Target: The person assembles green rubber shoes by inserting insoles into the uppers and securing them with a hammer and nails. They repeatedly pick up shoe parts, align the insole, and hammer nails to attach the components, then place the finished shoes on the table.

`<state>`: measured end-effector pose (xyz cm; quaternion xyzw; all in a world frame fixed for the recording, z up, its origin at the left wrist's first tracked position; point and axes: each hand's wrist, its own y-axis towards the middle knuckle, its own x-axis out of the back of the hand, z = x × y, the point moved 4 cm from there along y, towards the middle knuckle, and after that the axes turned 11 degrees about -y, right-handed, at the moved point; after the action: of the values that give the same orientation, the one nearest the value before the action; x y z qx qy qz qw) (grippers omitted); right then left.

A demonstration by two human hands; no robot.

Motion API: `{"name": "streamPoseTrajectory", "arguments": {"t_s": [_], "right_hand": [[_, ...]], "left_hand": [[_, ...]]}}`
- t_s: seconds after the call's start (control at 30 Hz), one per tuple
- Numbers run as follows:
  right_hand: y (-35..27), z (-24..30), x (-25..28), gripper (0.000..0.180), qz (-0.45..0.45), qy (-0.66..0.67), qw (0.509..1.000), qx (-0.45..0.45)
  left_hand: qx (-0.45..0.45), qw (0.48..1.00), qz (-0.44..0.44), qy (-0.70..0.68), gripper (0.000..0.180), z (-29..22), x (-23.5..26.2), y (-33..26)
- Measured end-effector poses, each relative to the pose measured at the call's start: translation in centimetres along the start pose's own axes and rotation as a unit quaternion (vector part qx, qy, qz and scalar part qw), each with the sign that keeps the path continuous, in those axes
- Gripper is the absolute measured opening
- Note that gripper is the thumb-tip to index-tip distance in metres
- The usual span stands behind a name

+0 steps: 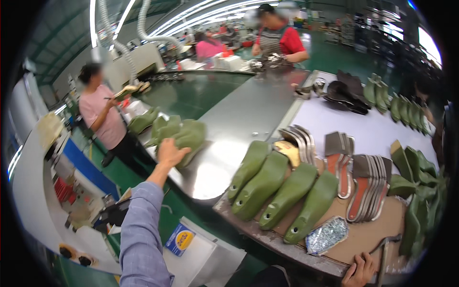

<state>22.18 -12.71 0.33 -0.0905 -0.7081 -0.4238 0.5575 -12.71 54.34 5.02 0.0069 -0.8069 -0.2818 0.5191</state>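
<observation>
My left hand (171, 154) reaches out to the far left, onto a cluster of green shoe lasts (191, 136) at the metal table's edge. Its thumb is spread, and its fingers close over the nearest last, their tips partly hidden. At the lower right, my right hand (358, 271) rests at the near table edge with curled fingers; anything inside them is hidden. Beside it lies a dark hook-headed tool (384, 253). A clear bag of small shiny metal pieces (328, 235) is close by. Several green lasts (277, 210) stand in a row behind that bag.
Stacked brown-and-orange insole pieces (368, 186) and more green lasts (413, 201) fill the right table. The long metal table (229, 115) runs away from me. A white bin (210, 253) holds a blue-and-yellow box (180, 239). Co-workers stand at left and far side.
</observation>
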Motion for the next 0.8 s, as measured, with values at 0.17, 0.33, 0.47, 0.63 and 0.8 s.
{"name": "streamPoseTrajectory", "arguments": {"t_s": [0.17,0.33,0.47,0.63,0.8], "right_hand": [[-0.8,-0.9,-1.3,0.029,0.033,0.044,0.998,-0.009],[-1.1,-0.9,-0.2,0.026,0.013,0.020,0.999,-0.027],[-1.1,-0.8,-0.9,0.025,-0.003,0.036,0.999,-0.012],[-1.2,-1.0,-0.5,0.025,-0.010,0.050,0.998,-0.022],[-1.7,-1.7,-1.2,0.025,-0.027,0.050,0.998,-0.029]], "left_hand": [[-0.090,0.994,-0.064,0.009,0.052,-3.3,-0.5,0.6],[-0.220,0.932,0.191,-0.214,0.052,-25.3,4.0,-11.8],[-0.105,0.958,0.246,-0.098,0.080,-25.6,3.8,-15.1],[-0.090,0.962,0.227,-0.125,0.070,-21.2,2.9,-12.1],[-0.061,0.985,0.157,-0.046,0.065,-16.5,1.8,-7.2]]}}
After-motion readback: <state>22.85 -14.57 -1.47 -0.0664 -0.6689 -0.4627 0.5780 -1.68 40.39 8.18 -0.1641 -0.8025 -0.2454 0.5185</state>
